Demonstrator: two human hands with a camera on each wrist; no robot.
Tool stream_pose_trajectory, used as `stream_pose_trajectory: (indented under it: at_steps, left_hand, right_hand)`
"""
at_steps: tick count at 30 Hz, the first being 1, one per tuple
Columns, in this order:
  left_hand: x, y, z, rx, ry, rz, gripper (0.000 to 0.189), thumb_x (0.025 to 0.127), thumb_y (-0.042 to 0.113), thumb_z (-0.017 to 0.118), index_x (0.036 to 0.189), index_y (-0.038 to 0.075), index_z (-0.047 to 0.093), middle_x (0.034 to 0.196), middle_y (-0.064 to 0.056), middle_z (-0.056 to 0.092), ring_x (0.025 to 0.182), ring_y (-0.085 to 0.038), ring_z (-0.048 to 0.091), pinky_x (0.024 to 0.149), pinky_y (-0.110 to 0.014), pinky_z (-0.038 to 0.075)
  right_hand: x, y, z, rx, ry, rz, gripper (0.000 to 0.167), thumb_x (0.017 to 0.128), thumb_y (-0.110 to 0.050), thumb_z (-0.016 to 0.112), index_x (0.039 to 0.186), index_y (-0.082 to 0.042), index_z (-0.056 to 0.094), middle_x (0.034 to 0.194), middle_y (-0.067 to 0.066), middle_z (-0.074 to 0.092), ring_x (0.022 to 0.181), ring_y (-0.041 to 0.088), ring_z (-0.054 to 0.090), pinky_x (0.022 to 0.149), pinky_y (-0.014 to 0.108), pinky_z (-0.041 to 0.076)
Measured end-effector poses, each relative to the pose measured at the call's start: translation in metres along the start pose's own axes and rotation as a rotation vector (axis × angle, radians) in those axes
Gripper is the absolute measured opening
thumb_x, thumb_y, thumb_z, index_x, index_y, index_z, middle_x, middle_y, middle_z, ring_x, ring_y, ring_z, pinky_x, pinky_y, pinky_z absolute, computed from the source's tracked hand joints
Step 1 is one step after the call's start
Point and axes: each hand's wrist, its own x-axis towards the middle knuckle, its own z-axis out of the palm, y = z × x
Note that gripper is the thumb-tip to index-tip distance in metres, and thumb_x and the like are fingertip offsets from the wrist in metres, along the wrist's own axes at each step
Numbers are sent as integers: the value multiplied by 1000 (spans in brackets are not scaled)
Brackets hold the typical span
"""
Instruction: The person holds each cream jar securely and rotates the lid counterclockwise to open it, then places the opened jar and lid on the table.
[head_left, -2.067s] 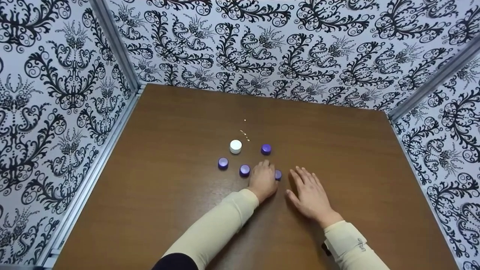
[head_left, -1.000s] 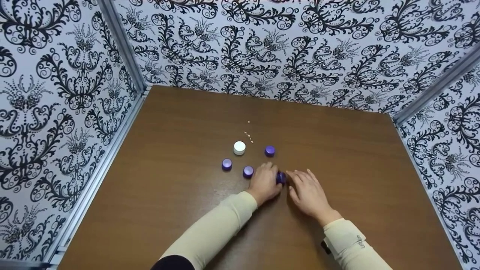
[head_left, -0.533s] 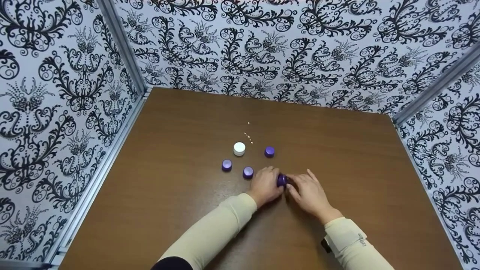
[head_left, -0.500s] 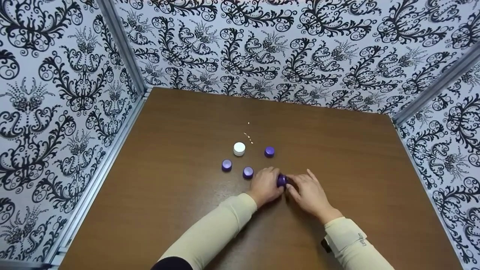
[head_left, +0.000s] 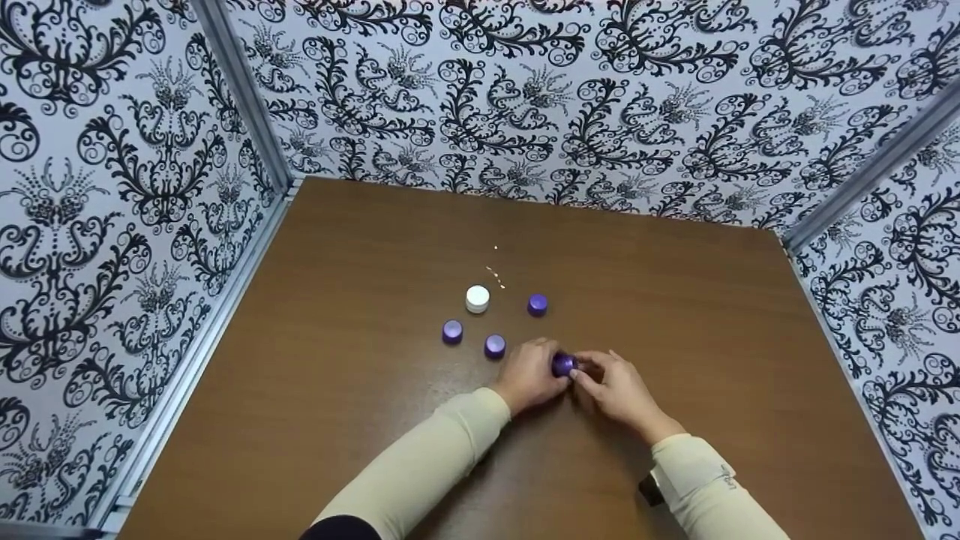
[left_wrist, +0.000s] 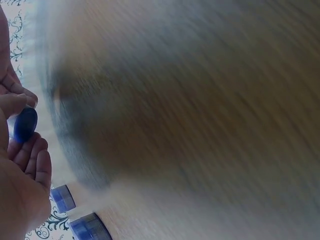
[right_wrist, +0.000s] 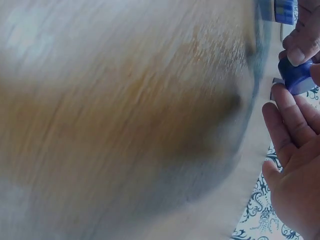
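Between the two hands is a small purple jar (head_left: 564,365), a short smooth cylinder tipped onto its side. My left hand (head_left: 527,375) grips it from the left, with thumb and fingers on its side. From the right, my right hand (head_left: 624,391) pinches its near end between thumb and forefinger. The left wrist view shows the jar (left_wrist: 26,124) edge-on between the fingers. In the right wrist view the jar (right_wrist: 296,76) appears blue, with a thumb (right_wrist: 297,56) lying on it. Fingers cover part of its surface in every view.
Beyond and left of the hands stand other purple jars, one close by (head_left: 494,346), one farther left (head_left: 451,331) and one farther back (head_left: 537,304). A white jar (head_left: 477,299) stands behind them near a few pale specks (head_left: 495,276). Patterned walls surround the brown table (head_left: 360,262).
My left hand has tipped the jar over toward the right. My right hand has come in from the right and its thumb and forefinger now pinch the jar.
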Motion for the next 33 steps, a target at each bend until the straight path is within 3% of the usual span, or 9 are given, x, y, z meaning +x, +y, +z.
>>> stream_pose_trajectory:
  at_steps: [9, 18, 26, 33]
  left_hand:
    - [-1, -3, 2, -78, -9, 64, 33, 76, 28, 83, 103, 11, 73, 96, 2, 67, 88, -12, 64, 80, -26, 50]
    - [-1, -3, 3, -25, -18, 66, 34, 76, 31, 83, 102, 12, 74, 94, 2, 67, 87, -14, 64, 79, -29, 51]
    - [-2, -2, 1, 79, -9, 62, 30, 76, 40, 83, 87, 13, 73, 84, 2, 65, 79, -17, 65, 72, -32, 51]
    - [-1, -3, 1, 109, -6, 94, 29, 76, 42, 83, 85, 15, 76, 80, 2, 65, 75, -18, 65, 68, -34, 51]
  right_hand:
    - [-1, 5, 3, -2, 9, 3, 23, 89, -12, 75, 109, -5, 70, 89, -3, 71, 86, 19, 69, 112, 55, 24]
    - [-2, 3, 3, -2, 13, -20, 21, 88, -11, 75, 108, -5, 70, 88, -2, 71, 85, 20, 69, 112, 54, 26]
    - [-2, 5, 3, -3, 8, -16, 21, 88, -11, 76, 108, -6, 71, 87, -3, 70, 83, 19, 68, 111, 51, 29]
    - [-4, 6, 2, -17, 11, -32, 25, 87, -13, 77, 109, -6, 70, 91, -2, 71, 89, 21, 67, 108, 51, 34]
